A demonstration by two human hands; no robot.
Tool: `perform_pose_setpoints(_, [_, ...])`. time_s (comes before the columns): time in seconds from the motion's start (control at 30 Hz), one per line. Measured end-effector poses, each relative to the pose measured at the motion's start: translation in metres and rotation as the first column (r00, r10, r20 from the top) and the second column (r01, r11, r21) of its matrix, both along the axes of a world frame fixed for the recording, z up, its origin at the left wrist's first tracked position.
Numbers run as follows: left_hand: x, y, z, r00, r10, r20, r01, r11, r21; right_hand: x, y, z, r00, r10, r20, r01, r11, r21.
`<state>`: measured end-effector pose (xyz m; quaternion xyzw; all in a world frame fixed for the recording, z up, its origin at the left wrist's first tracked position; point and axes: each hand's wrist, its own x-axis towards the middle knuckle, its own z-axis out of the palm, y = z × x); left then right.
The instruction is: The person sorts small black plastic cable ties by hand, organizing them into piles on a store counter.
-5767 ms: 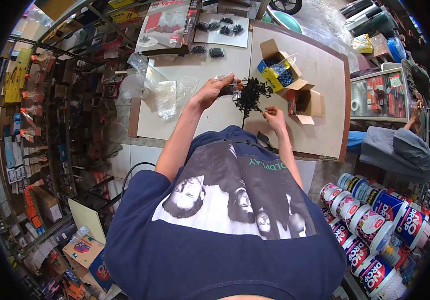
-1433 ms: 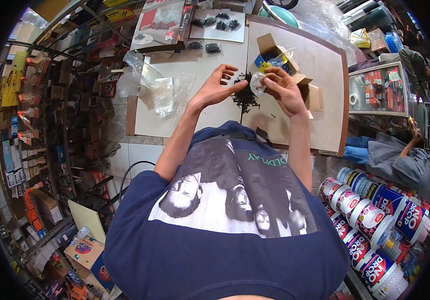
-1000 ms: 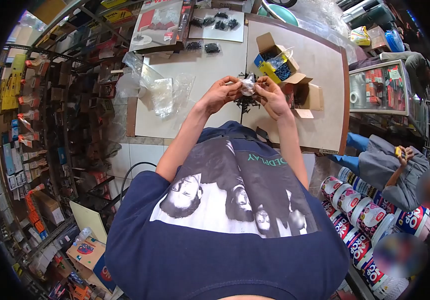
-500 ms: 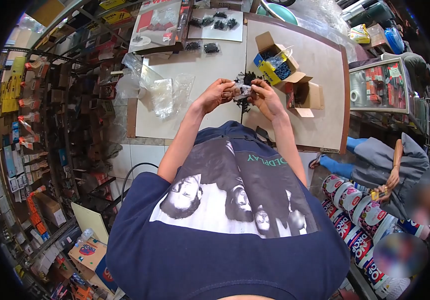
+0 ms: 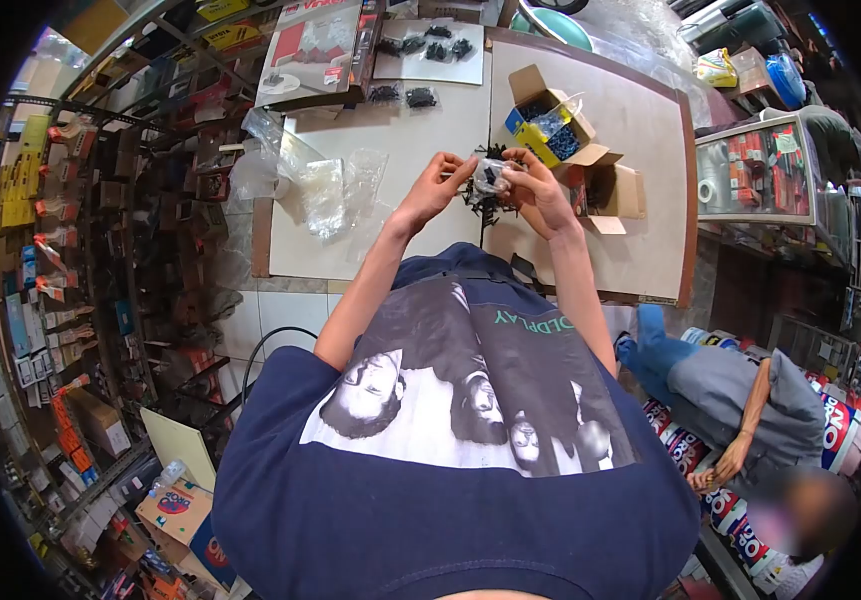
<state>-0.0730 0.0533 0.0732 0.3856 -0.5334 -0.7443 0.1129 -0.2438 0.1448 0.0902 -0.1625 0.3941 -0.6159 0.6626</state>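
Note:
A small clear plastic bag (image 5: 491, 177) with a few dark pieces inside is pinched in my right hand (image 5: 544, 196), fingers closed on its right side. My left hand (image 5: 434, 192) is just left of the bag, thumb and fingers apart and holding nothing that I can see. Under and around the bag lies a pile of small black screw-like pieces (image 5: 486, 208) on the table. To the right of the hands is an open cardboard box (image 5: 625, 190). Behind it stands a yellow and blue box (image 5: 547, 140) with many dark blue pieces in it.
Flat clear plastic bags (image 5: 326, 195) lie on the table (image 5: 420, 225) at left. Filled little bags (image 5: 437, 50) rest on a white board (image 5: 460, 72) at the back, beside a large picture box (image 5: 312, 55). At lower right, another person (image 5: 725, 390) is by paint buckets (image 5: 840, 430).
My left hand's fingers have come off the bag and spread apart. The bag is now in the right hand alone, more rounded. The other person has moved closer, toward the lower left.

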Motion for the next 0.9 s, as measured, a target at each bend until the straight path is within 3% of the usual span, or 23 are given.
perform_pose_setpoints(0.03, [0.000,0.002,0.006,0.991,0.024,0.133,0.009,0.969,-0.247,0.001,0.001,0.001,0.998,0.009,-0.066,-0.010,1.000,-0.026])
perform_pose_setpoints(0.1, [0.002,-0.002,0.002,0.991,-0.032,0.129,0.060,0.972,-0.225,0.001,0.001,-0.002,0.997,0.012,-0.079,-0.016,0.999,-0.046])
perform_pose_setpoints(0.17, [0.005,-0.004,0.002,0.990,-0.138,-0.024,0.135,0.985,-0.112,0.002,0.001,-0.003,0.997,-0.002,-0.071,-0.001,0.999,-0.046])
perform_pose_setpoints(0.2, [0.005,-0.005,-0.002,0.991,-0.132,-0.023,0.128,0.985,-0.114,0.003,-0.001,-0.005,0.997,0.004,-0.071,-0.007,0.999,-0.048])
perform_pose_setpoints(0.27, [0.005,-0.005,-0.013,0.968,-0.032,-0.250,0.048,0.997,0.058,0.003,-0.001,-0.013,0.999,-0.031,-0.006,0.031,0.999,-0.024])
perform_pose_setpoints(0.3, [0.004,-0.005,-0.015,0.967,-0.036,-0.251,0.052,0.997,0.058,0.003,-0.001,-0.018,0.999,-0.035,-0.008,0.035,0.999,-0.023])
perform_pose_setpoints(0.37, [0.006,-0.004,-0.019,0.962,0.097,-0.257,-0.027,0.964,0.263,0.003,-0.003,-0.031,0.996,-0.087,0.028,0.086,0.996,0.040])
perform_pose_setpoints(0.43, [0.009,-0.006,-0.032,0.953,0.133,-0.271,-0.029,0.934,0.357,0.005,-0.005,-0.041,0.994,-0.098,0.038,0.095,0.992,0.079])
perform_pose_setpoints(0.5, [0.013,-0.006,-0.047,0.944,0.172,-0.280,-0.030,0.894,0.448,0.009,-0.007,-0.053,0.999,-0.024,0.044,0.019,0.992,0.125])
perform_pose_setpoints(0.57, [0.015,-0.005,-0.063,0.986,0.144,-0.078,-0.116,0.950,0.292,0.016,-0.009,-0.058,0.999,0.021,-0.046,-0.013,0.986,0.165])
perform_pose_setpoints(0.63, [0.019,-0.006,-0.081,0.987,0.159,-0.003,-0.154,0.961,0.229,0.022,-0.012,-0.065,0.934,0.173,-0.313,-0.098,0.966,0.239])
perform_pose_setpoints(0.7, [0.026,-0.010,-0.105,0.980,0.187,0.073,-0.197,0.967,0.162,0.020,-0.013,-0.073,0.894,0.226,-0.386,-0.124,0.954,0.272])
perform_pose_setpoints(0.77, [0.034,-0.014,-0.132,0.953,0.163,0.256,-0.184,0.981,0.062,0.011,-0.010,-0.073,0.761,0.293,-0.579,-0.046,0.914,0.403])
perform_pose_setpoints(0.8, [0.037,-0.010,-0.133,0.931,0.169,0.324,-0.162,0.986,-0.049,-0.003,-0.006,-0.114,0.749,0.263,-0.608,-0.033,0.931,0.362])
perform_pose_setpoints(0.83, [0.038,-0.006,-0.131,0.931,0.173,0.322,-0.166,0.985,-0.049,-0.014,0.002,-0.138,0.747,0.266,-0.610,-0.036,0.931,0.362])
perform_pose_setpoints(0.9, [0.046,-0.005,-0.120,0.902,0.103,0.419,-0.012,0.976,-0.215,-0.030,0.014,-0.158,0.400,0.349,-0.848,-0.022,0.928,0.371])
